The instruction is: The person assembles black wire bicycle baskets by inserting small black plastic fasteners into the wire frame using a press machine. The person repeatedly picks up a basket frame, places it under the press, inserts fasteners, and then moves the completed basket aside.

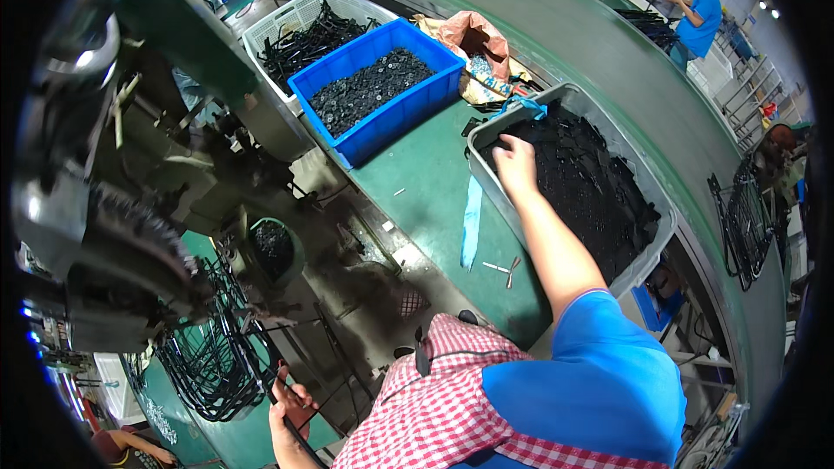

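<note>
My left hand (291, 404) is closed around a thin black metal frame (300, 441) at the lower left, beside a pile of similar black rod frames (204, 373). My right arm stretches over the green table to a grey plastic bin (665, 230) heaped with flat black pieces (591, 187). Just inside that bin's far left end, my right hand (517, 163) has its fingers curled downward. Whatever lies between those fingertips is too small to make out. A blue strip (471, 226) hangs by the bin's near side, and a small metal wing-shaped piece (511, 273) lies nearby.
A blue crate (360, 152) of small black rings and a white basket (252, 39) of black parts stand farther back. Dark machinery (113, 234) fills the left. An open sack (486, 35) sits by the curved conveyor (556, 22); a co-worker (699, 17) stands beyond it.
</note>
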`<state>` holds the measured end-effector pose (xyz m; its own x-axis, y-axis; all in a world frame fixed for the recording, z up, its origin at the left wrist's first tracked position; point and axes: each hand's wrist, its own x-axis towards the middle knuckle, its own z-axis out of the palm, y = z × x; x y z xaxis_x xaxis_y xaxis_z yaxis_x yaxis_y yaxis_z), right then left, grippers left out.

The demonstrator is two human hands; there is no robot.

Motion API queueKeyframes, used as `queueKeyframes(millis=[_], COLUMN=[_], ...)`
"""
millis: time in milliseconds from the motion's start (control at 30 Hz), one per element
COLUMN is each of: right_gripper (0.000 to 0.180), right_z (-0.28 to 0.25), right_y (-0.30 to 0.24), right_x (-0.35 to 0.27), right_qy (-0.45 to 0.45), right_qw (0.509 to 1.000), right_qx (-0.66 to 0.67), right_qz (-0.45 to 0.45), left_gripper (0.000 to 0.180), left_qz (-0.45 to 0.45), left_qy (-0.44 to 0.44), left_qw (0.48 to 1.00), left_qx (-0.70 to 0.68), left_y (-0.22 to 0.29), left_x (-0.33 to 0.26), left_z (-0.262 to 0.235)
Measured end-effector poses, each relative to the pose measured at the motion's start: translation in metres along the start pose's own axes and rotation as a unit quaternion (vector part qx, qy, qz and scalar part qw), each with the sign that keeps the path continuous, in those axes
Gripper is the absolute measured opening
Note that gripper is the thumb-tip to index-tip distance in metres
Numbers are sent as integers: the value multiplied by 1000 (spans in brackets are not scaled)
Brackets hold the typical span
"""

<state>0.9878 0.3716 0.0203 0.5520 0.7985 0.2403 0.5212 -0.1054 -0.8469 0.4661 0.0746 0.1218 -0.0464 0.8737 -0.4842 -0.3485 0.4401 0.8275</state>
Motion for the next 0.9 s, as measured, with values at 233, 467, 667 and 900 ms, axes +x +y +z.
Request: queueKeyframes(millis=[233,467,667,900], right_gripper=[53,73,66,29], right_z=[-1,1,-34,-32], right_y=[82,88,78,78], right_x=[55,32,4,12], right_qy=[-195,-314,-315,-175], right_qw=[942,895,916,957], right_qx=[-268,-315,-241,70], right_qz=[-50,-30,64,222], left_gripper=[91,93,94,89], left_qz=[-31,-30,-19,-20], left_qy=[98,110,91,85], left_qw=[994,993,995,996], left_qx=[-28,-25,-32,-30], left_y=[1,7,0,3], left_x=[-6,-2,4,-4], left_z=[27,47,43,43])
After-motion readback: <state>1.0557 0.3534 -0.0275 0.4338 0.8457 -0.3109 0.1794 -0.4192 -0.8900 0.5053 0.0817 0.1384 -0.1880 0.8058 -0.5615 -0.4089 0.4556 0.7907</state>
